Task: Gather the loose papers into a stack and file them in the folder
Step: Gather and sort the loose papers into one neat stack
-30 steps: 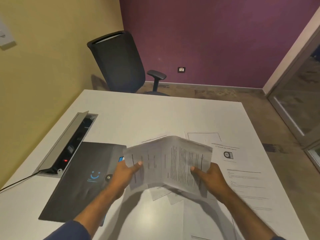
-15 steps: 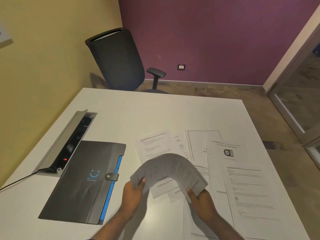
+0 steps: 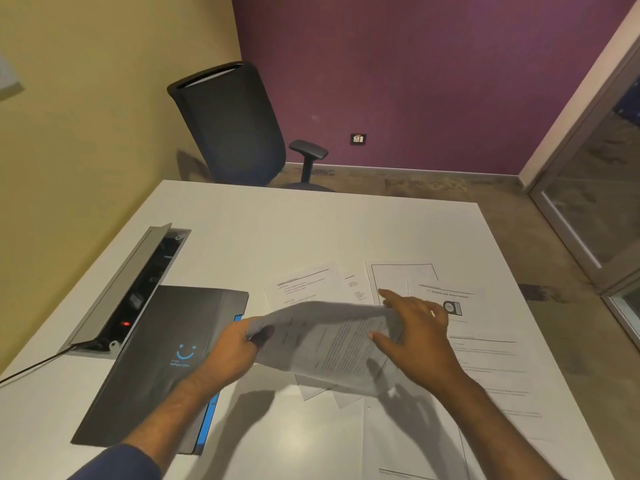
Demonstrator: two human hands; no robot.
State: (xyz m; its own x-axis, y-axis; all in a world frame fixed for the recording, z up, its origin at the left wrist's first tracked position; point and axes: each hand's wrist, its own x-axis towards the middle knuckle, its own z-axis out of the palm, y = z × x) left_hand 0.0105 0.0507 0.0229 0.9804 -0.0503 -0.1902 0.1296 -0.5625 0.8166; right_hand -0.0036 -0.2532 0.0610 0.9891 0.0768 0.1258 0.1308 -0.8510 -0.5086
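Observation:
A small stack of printed papers hangs above the white table. My left hand grips its left edge, thumb on top. My right hand lies over the stack's right edge with fingers spread and stretched toward the far sheets; whether it grips is unclear. Several loose sheets lie flat on the table: one behind the stack, one with a boxed outline, one with a round logo, and more down the right side. The dark grey folder with a blue smiley lies shut at the left.
An open cable box is sunk into the table left of the folder, with a cable trailing off the left edge. A black office chair stands beyond the table's far edge. A glass door is at the right.
The held stack dropped lower, then rose and flattened. My right hand slid from beneath the stack's right corner onto its top edge, fingers now spread toward the far sheets.

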